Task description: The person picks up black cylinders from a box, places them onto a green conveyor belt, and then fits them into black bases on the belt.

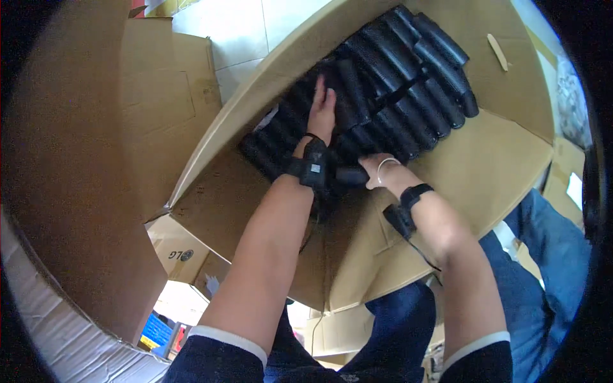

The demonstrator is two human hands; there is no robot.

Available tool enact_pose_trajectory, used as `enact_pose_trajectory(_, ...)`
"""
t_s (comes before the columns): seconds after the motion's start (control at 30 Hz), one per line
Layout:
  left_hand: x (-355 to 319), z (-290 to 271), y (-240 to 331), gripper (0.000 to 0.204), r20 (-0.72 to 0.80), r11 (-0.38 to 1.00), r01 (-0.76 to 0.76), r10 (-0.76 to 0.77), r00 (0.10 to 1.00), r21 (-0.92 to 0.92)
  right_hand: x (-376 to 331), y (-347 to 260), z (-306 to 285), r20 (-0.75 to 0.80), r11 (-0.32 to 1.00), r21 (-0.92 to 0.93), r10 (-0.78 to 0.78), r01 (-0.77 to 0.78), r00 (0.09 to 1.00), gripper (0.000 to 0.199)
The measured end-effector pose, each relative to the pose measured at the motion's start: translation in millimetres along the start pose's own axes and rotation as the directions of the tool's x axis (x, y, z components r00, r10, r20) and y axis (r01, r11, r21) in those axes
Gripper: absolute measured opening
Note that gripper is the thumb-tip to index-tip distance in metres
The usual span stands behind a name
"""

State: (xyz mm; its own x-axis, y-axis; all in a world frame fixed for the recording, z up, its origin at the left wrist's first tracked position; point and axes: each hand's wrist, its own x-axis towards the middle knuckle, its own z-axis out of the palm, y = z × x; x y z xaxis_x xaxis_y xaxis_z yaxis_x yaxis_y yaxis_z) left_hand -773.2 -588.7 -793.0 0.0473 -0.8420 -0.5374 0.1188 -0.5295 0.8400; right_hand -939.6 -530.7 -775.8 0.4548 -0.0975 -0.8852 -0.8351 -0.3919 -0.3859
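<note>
A large open cardboard box (447,191) holds rows of black cylinders (415,115), whose exact kind I cannot make out. My left hand (322,115) reaches in among them at the left, fingers stretched out, against a dark cylinder (352,92) lying on top of the others. Lower down, my right hand (381,169) has its fingers round the right end of another black cylinder (351,175), which lies crosswise near the front of the rows. Both wrists carry black straps with small devices.
A tall cardboard panel (76,140) rises at the left beside the box. Near the far right wall of the box is a slot-shaped opening (497,52). Pale floor tiles (239,32) show beyond. Dark blue cloth (543,255) lies at the right.
</note>
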Motion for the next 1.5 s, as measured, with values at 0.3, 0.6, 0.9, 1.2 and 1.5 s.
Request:
enact_pose_trajectory(0.3, -15, -54, -6, 0.065, -0.305, 0.905, 0.267, -0.165, 0.938, 0.33, 1, -39, -38, -0.406, 0.941, 0.33, 0.073, 0.072, 0.911, 0.067)
enact_pose_trajectory(0.6, -25, -62, -47, 0.099, -0.498, 0.764, 0.472, -0.23, 0.836, 0.44, 26, -27, -83, -0.75, 0.835, 0.544, 0.527, -0.08, 0.4, 0.057)
enact_pose_trajectory(0.9, 6, -44, -44, 0.081, -0.436, 0.919, 0.143, 0.035, 0.899, 0.368, 46, 9, -85, -0.84, 0.94, 0.289, 0.339, -0.179, 0.425, 0.069)
enact_pose_trajectory(1.2, -58, -7, -3, 0.046, -0.415, 0.966, 0.128, -0.023, 0.91, 0.226, -27, -12, -77, -0.758, 0.941, 0.299, 0.337, -0.161, 0.558, 0.044)
enact_pose_trajectory(1.5, -367, 78, 192, 0.066, 0.329, 0.243, 0.468, -0.449, 0.83, -0.849, -307, -186, -8, -0.934, 0.787, 0.308, 0.143, 0.534, 0.327, 0.028)
